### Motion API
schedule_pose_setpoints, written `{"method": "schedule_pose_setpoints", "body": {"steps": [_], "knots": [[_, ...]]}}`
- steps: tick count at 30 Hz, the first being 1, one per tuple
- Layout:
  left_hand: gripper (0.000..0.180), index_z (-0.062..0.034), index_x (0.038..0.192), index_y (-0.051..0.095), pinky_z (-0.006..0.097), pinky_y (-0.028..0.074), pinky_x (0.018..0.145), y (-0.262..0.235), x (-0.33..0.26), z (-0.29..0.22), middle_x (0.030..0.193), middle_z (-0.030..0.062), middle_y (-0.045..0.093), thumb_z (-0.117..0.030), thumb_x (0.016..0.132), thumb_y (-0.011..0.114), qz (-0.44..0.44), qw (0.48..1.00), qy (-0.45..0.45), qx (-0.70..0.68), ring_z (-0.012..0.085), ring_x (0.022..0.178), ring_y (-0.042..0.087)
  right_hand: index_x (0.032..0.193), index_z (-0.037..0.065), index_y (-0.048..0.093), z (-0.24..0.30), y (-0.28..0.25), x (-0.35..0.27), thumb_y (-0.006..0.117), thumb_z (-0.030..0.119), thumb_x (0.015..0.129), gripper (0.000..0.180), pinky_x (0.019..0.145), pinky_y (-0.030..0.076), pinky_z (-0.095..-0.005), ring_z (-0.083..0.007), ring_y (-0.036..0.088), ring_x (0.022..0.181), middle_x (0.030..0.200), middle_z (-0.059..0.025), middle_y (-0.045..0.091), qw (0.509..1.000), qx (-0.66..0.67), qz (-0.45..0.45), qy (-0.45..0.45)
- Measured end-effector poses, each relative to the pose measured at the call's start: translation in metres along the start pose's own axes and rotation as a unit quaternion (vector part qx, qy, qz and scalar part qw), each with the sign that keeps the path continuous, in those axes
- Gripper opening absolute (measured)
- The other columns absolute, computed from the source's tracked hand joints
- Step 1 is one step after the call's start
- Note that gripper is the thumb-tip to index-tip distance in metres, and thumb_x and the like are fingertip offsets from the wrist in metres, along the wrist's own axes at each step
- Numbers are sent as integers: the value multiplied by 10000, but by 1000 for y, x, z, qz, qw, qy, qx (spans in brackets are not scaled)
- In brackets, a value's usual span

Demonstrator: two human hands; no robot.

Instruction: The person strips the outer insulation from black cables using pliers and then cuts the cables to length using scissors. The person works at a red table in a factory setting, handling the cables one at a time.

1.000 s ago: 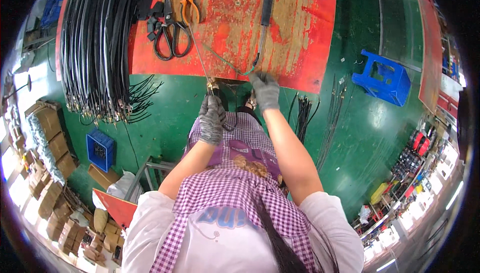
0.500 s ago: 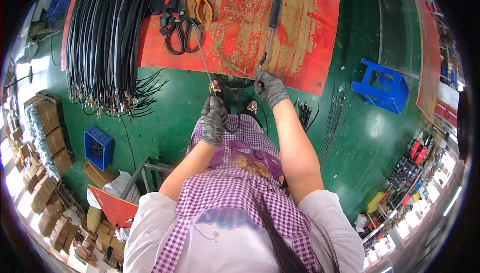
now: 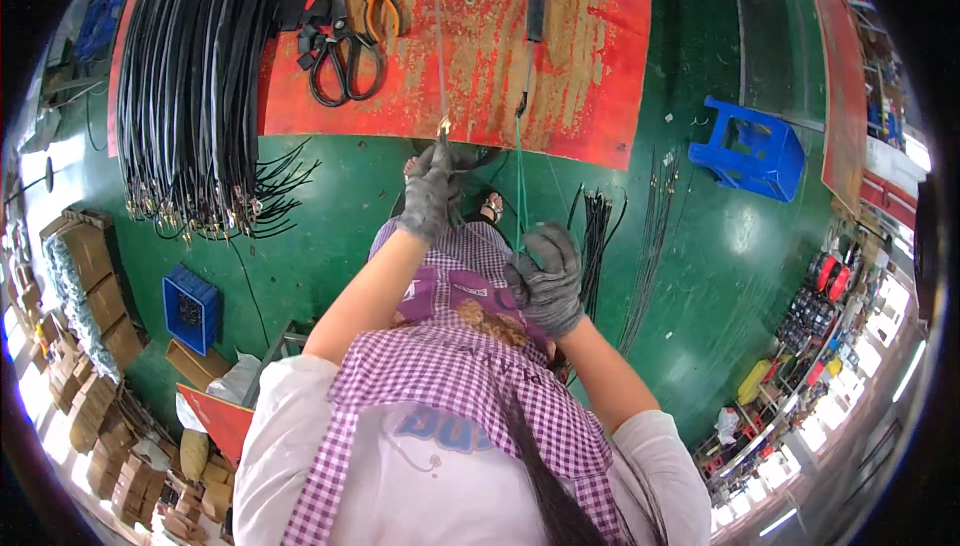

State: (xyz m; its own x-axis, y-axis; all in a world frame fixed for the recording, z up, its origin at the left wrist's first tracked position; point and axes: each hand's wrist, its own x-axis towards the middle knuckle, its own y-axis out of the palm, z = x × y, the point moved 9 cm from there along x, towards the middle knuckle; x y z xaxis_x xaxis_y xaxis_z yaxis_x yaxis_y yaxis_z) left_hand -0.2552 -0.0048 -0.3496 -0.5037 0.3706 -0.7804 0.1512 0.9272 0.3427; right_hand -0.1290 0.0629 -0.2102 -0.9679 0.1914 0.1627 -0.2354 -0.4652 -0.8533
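My right hand [image 3: 548, 281], in a grey glove, is closed on a green cord [image 3: 520, 171] in front of the apron. The cord runs up taut to the dark end of a thin rod [image 3: 525, 81], which comes out of a black sleeve [image 3: 537, 6] lying on the red table. At the table's near edge my left hand [image 3: 430, 191], also gloved, is closed round a thin piece with a brass-coloured end [image 3: 443, 128]. A slim pale strand stretches from there over the table. What lies inside the left fist is hidden.
Black-handled scissors [image 3: 345, 66] and orange-handled pliers [image 3: 381, 16] lie on the worn red table [image 3: 470, 56], beside a thick bundle of black cables [image 3: 195, 86]. A blue stool [image 3: 750, 151] is at right, a blue crate [image 3: 190, 308] at left. More cables [image 3: 597, 236] hang at right.
My right hand has drawn back from the table edge toward my body, and the green cord now shows stretched out. My left hand has moved forward to the edge.
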Motion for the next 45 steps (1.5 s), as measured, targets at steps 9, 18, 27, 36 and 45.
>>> {"method": "schedule_pose_setpoints", "body": {"steps": [9, 18, 27, 36, 45], "knots": [[237, -114, 771, 486, 182, 286, 314, 79, -1, 15, 614, 3, 511, -344, 814, 447, 73, 977, -181, -82, 65, 399, 392, 1088, 51, 452, 0, 20, 47, 474, 117, 656, 438, 675, 431, -333, -281, 538, 765, 884, -154, 551, 935, 289, 202, -45], [212, -134, 792, 448, 186, 269, 353, 76, 29, -1, 584, -31, 441, -334, 837, 397, 202, 968, -114, -101, 59, 386, 293, 1044, 28, 494, -109, -24, 80, 611, 257, 649, 470, 711, 437, -330, -234, 558, 781, 988, -120, 541, 948, 233, -136, 166], [306, -38, 1082, 388, 209, 355, 756, 44, 25, 14, 968, 28, 523, -155, 803, 439, 137, 925, 98, 340, 115, 882, 458, 858, 62, 545, -98, 62, 98, 599, 198, 607, 291, 750, 405, -355, -257, 520, 859, 843, -111, 564, 943, -148, 210, 212], [229, -76, 916, 523, 225, 402, 454, 39, 63, 1, 665, -9, 522, -275, 816, 473, 15, 989, -62, 132, 103, 515, 488, 896, 63, 572, -81, 19, 111, 541, 153, 709, 210, 721, 394, -333, -285, 510, 775, 776, -122, 561, 983, 123, -25, 131], [308, -87, 1055, 461, 267, 431, 512, 41, 100, 21, 818, 25, 546, -281, 816, 455, 144, 960, 45, 236, 129, 630, 506, 896, -9, 558, -122, 55, 128, 469, 171, 791, 226, 581, 417, -253, -145, 523, 595, 748, -68, 575, 677, 671, -60, 297]]}}
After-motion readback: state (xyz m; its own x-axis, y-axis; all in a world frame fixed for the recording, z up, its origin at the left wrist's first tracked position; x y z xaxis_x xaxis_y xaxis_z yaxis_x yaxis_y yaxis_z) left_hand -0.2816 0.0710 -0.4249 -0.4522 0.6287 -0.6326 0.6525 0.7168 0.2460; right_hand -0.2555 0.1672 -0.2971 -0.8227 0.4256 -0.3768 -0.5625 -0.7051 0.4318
